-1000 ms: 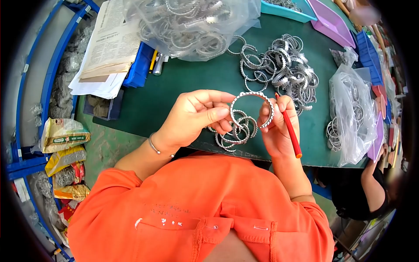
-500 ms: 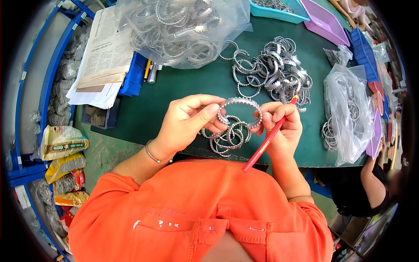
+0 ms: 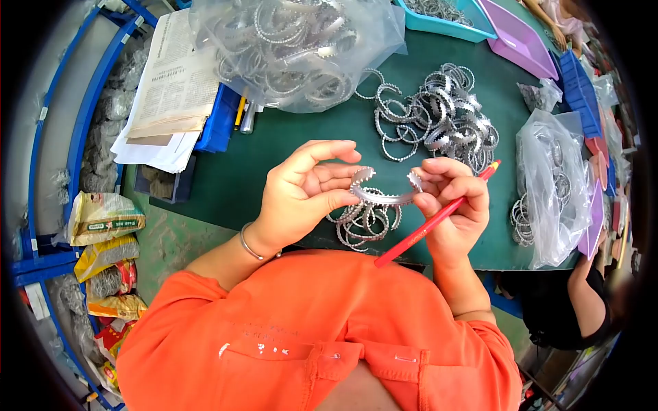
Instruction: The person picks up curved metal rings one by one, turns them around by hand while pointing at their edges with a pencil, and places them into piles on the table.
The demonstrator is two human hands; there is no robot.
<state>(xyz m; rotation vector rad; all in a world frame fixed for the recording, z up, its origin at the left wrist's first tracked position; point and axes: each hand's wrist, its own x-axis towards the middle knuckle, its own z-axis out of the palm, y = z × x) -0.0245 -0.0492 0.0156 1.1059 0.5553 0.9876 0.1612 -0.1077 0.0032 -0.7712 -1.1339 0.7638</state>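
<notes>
Between my hands is an open, C-shaped metal ring (image 3: pixel 387 199) with a toothed edge, its gap facing away from me. The thumb and fingers of my left hand (image 3: pixel 301 188) pinch its left end. At the other end, my right hand (image 3: pixel 456 205) grips the ring with thumb and fingertips. A red pencil (image 3: pixel 418 234) also lies slantwise in my right hand, one end towards my body. Just below the held ring, a small pile of similar rings (image 3: pixel 356 229) rests on the green table (image 3: pixel 274 144). A larger heap of rings (image 3: pixel 459 116) lies beyond my right hand.
A clear bag of rings (image 3: pixel 295 55) sits at the back, beside printed papers (image 3: pixel 175 75) and a blue box (image 3: pixel 219 123). Turquoise (image 3: pixel 449 26) and purple trays (image 3: pixel 517 41) stand back right. Another bag (image 3: pixel 555 185) lies right, near a person in black (image 3: pixel 562 308).
The ring has been turned over: its gap faced me before and now faces away. My hands still hold it, and the pencil stays in my right hand. The view has shifted slightly.
</notes>
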